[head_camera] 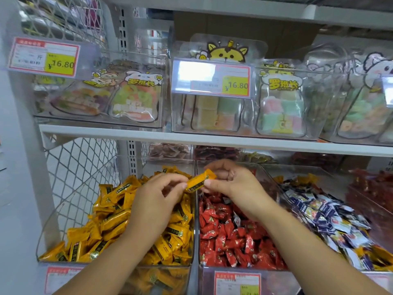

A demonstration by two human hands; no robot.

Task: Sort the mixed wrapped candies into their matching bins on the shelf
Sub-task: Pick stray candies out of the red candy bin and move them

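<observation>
forearms: left forearm (102,271) and right forearm (319,252) come in from the bottom edge, closest to the lens, both bare.
front labels: red-bordered price tag (237,283) on the front of the red bin; text too blurred to read.
left hand (157,194): over the yellow bin, thumb and forefinger pinching the left end of the yellow candy, other fingers curled under.
right hand (231,182): over the back of the red bin, thumb and forefinger pinching the candy's right end, remaining fingers curled in.
yellow candy (200,180): single wrapped piece, tilted, held in the air between both hands, above the divider between the yellow and red bins.
yellow bin (63,209): clear plastic, leftmost, heaped with matching yellow wrappers.
red bin (265,173): clear, just right of it, full of red candies (231,237).
next bin right: blue-white candies (325,216) with some yellow pieces mixed in.
upper shelf (212,139): clear boxes of cartoon-printed pouches, two tags reading 16.80 (44,57).
</observation>
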